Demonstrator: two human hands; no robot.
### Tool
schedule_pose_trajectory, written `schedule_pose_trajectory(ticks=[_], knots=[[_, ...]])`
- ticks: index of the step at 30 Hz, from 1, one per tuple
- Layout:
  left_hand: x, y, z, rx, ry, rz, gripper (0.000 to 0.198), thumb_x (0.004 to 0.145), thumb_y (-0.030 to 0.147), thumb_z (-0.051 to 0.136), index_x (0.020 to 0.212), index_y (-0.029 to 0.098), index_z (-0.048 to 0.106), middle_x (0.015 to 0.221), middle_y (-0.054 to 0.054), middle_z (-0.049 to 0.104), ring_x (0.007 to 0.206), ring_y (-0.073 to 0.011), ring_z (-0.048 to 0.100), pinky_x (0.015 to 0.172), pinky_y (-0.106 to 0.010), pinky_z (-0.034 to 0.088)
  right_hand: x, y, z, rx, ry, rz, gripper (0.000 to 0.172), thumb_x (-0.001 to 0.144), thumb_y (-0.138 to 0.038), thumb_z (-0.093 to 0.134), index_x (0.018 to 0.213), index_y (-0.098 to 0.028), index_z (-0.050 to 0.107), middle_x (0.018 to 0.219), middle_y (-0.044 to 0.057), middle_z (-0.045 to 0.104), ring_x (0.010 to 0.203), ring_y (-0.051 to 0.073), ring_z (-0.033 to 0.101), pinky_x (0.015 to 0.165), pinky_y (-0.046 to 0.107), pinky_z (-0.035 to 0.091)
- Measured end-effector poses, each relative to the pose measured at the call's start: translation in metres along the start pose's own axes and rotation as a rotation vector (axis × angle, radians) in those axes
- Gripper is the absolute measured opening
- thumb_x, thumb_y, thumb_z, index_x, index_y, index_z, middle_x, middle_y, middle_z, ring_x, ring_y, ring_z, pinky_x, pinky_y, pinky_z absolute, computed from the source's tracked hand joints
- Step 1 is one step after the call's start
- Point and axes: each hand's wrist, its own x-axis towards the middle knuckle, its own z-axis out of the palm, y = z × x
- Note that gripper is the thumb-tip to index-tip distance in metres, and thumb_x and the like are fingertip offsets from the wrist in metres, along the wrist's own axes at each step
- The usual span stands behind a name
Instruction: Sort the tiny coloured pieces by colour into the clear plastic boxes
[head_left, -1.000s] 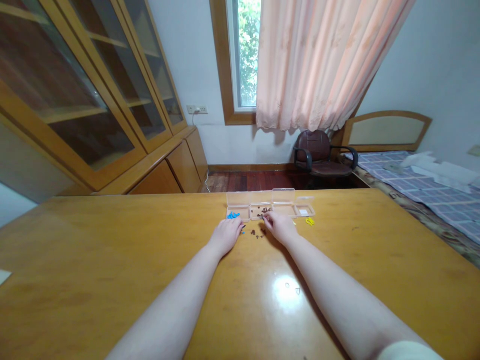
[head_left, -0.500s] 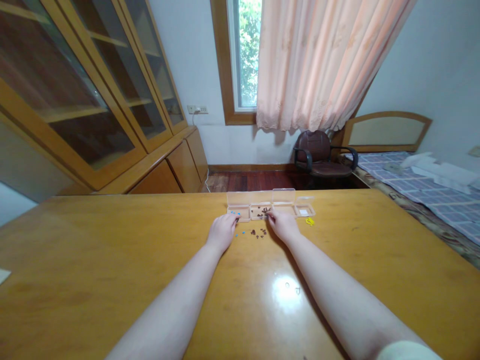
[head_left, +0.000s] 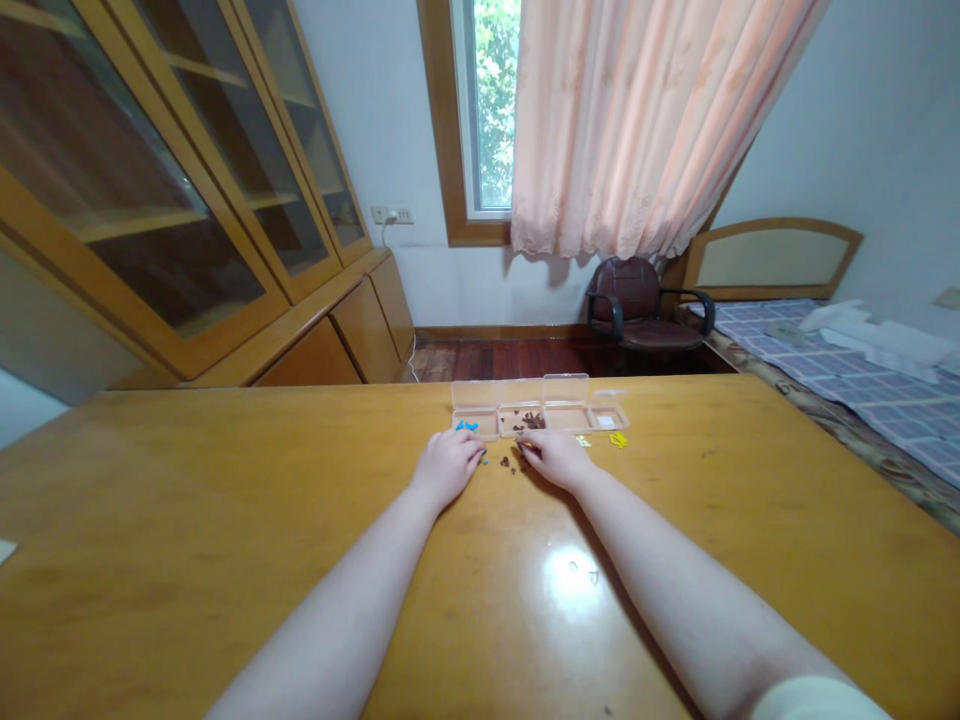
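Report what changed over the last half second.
The left hand has drawn back and rightward from the clear plastic compartment box; the right hand has shifted left and back toward the loose brown pieces. Grasps are too small to tell. The box and bright yellow pieces stayed put.

We see a worktop [head_left: 225, 540] of smooth, varnished-looking wood, glossy enough to throw back a white glare, and boxes [head_left: 568, 418] of clear, shiny plastic. The cabinet [head_left: 367, 320] is wood, its panes [head_left: 221, 135] reflective glass. To us the curtain [head_left: 630, 130] looks like cloth, the chair [head_left: 628, 290] smooth leather, the wall [head_left: 360, 120] matt.
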Motion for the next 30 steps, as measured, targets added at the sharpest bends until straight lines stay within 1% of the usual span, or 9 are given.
schedule_pose_trajectory(ticks=[2,5,11,16,21,23,25,28,30], knots=[[-0.001,0.002,0.000,0.009,-0.045,0.071,0.020,0.086,0.029,0.050,0.087,0.024,0.070,0.097,-0.005,0.066,0.093,-0.0194,0.056,0.082,-0.034,0.041,0.000,-0.001,-0.001,0.004,-0.008,0.001,0.026,0.089,-0.029,0.045,0.103,-0.023,0.066,0.098,0.006,0.069,0.090,0.017,0.061,0.079,0.025,0.041],[-0.001,0.001,0.002,0.021,-0.079,0.112,0.020,0.085,0.029,0.052,0.082,0.024,0.071,0.098,-0.005,0.066,0.094,-0.0194,0.056,0.081,-0.034,0.041,-0.001,-0.004,-0.002,0.009,-0.026,-0.037,0.028,0.090,-0.032,0.044,0.106,-0.023,0.066,0.099,0.006,0.069,0.091,0.017,0.061,0.080,0.025,0.041],[0.001,-0.001,0.006,0.000,-0.077,0.103,0.019,0.085,0.027,0.052,0.082,0.023,0.070,0.094,-0.004,0.067,0.093,-0.0196,0.057,0.079,-0.034,0.041,-0.002,-0.014,-0.001,-0.034,-0.106,-0.111,0.033,0.090,-0.037,0.043,0.116,-0.027,0.061,0.103,0.005,0.069,0.090,0.018,0.064,0.078,0.026,0.043],[0.002,0.003,0.005,0.017,-0.081,0.099,0.020,0.085,0.025,0.050,0.083,0.021,0.069,0.091,-0.006,0.066,0.091,-0.0194,0.057,0.079,-0.033,0.041,0.000,-0.017,0.000,-0.102,-0.141,-0.114,0.030,0.091,-0.031,0.043,0.112,-0.028,0.065,0.099,0.005,0.071,0.087,0.018,0.065,0.077,0.026,0.044],[0.002,0.005,0.004,0.038,-0.080,0.100,0.017,0.085,0.024,0.050,0.081,0.020,0.066,0.089,-0.006,0.065,0.090,-0.0202,0.056,0.077,-0.033,0.041,0.000,-0.017,0.001,-0.113,-0.126,-0.112,0.030,0.091,-0.033,0.042,0.106,-0.028,0.067,0.096,0.004,0.071,0.085,0.018,0.064,0.076,0.025,0.043],[0.002,0.005,0.004,0.048,-0.059,0.078,0.017,0.085,0.024,0.049,0.081,0.020,0.065,0.089,-0.006,0.065,0.090,-0.0205,0.057,0.078,-0.033,0.041,0.000,-0.017,0.001,-0.114,-0.118,-0.098,0.028,0.091,-0.032,0.043,0.103,-0.026,0.068,0.094,0.004,0.071,0.085,0.018,0.064,0.075,0.025,0.043],[0.003,0.003,0.004,0.052,-0.014,0.028,0.018,0.086,0.025,0.048,0.084,0.020,0.064,0.090,-0.006,0.066,0.090,-0.0206,0.057,0.079,-0.033,0.041,0.000,-0.017,0.001,-0.115,-0.114,-0.083,0.027,0.090,-0.032,0.045,0.100,-0.025,0.068,0.092,0.005,0.071,0.084,0.018,0.064,0.074,0.025,0.042],[0.004,-0.001,0.003,0.047,0.059,-0.085,0.018,0.087,0.026,0.046,0.088,0.020,0.064,0.093,-0.006,0.067,0.088,-0.0200,0.059,0.079,-0.033,0.042,0.000,-0.015,0.003,-0.104,-0.118,-0.069,0.024,0.089,-0.030,0.047,0.097,-0.023,0.068,0.090,0.005,0.071,0.083,0.017,0.064,0.073,0.024,0.042],[0.004,-0.005,0.002,0.052,0.083,-0.163,0.019,0.088,0.027,0.045,0.090,0.021,0.063,0.090,-0.005,0.068,0.085,-0.0195,0.061,0.077,-0.031,0.042,0.000,-0.014,0.004,-0.092,-0.112,-0.069,0.022,0.088,-0.029,0.048,0.095,-0.022,0.068,0.090,0.005,0.071,0.082,0.017,0.063,0.071,0.023,0.041]])
